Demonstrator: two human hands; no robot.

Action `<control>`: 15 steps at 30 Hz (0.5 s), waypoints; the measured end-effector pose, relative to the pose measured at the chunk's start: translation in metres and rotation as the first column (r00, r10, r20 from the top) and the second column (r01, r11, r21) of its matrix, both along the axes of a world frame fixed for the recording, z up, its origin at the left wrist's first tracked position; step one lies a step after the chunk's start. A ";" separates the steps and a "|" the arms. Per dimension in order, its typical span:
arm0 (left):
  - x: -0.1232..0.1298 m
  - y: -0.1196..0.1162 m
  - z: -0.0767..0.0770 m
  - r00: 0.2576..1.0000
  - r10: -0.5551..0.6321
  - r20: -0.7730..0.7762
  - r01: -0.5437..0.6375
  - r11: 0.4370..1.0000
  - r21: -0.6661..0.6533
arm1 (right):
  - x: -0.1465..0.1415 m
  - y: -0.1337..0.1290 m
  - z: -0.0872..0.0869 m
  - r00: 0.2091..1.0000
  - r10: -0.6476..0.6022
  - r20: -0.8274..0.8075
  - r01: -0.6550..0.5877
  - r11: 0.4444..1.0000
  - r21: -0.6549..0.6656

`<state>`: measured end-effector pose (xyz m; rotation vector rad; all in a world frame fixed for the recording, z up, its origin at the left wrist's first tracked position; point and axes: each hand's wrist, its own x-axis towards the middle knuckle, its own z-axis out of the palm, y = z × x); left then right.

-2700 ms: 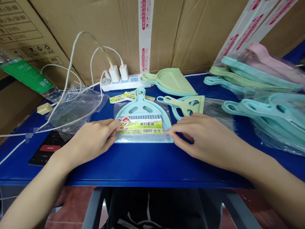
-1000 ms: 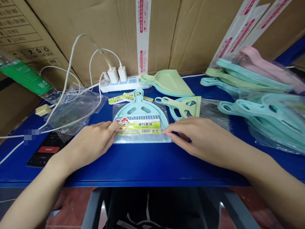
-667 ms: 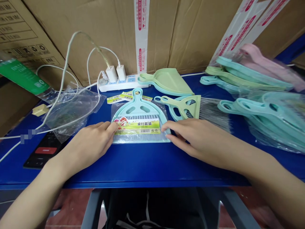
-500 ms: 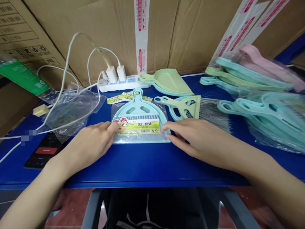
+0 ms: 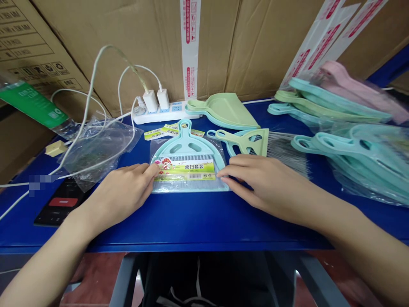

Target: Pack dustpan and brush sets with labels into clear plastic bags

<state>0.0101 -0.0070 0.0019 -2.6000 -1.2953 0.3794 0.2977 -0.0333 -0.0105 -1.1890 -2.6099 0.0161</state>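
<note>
Head camera view, with the clock centred on the bagged dustpan-and-brush set: the green-labelled bottle (image 5: pixel 35 104) leans at ten o'clock, and the phone (image 5: pixel 59 202) lies between eight and nine. Toward nine, the loose clear plastic bag (image 5: pixel 102 147) spreads beneath white cables.

At eight o'clock, the left hand (image 5: pixel 119 196) has its fingers folded, closed on the film at the set's left edge, beside the label's mushroom end. Toward eleven sit the white power strip (image 5: pixel 172 111) and the loose printed labels (image 5: pixel 155 134).

The turquoise dustpan-and-brush set (image 5: pixel 185 147) lies flat in clear film on the blue tabletop (image 5: pixel 191 221), handle at twelve, its printed label (image 5: pixel 191 169) across the bristles. The green dustpan (image 5: pixel 228 108) is at one o'clock; the green hand brush (image 5: pixel 262 143) points its bristles toward three.

Near four, the right hand (image 5: pixel 271 185) has its thumb and forefinger at the set's right edge; I cannot tell whether they pinch it. Wrapped dustpan sets (image 5: pixel 361 149) are piled from two to three.

Light, even tension from both sides should keep the film smooth and the label straight; pulling harder on one side could skew it or crease the plastic.
</note>
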 end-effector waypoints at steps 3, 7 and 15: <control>0.003 0.000 0.001 1.000 0.011 -0.016 -0.011 1.000 -0.001 | -0.001 0.001 0.000 0.999 0.033 -0.008 -0.032 0.997 0.065; 0.005 0.001 0.002 1.000 0.011 -0.010 -0.011 1.000 0.003 | -0.001 0.002 -0.001 0.997 0.077 -0.003 -0.076 0.992 0.102; 0.002 0.002 0.000 1.000 -0.011 0.010 0.011 1.000 0.021 | 0.000 0.003 -0.002 0.996 0.087 0.025 -0.088 0.995 0.044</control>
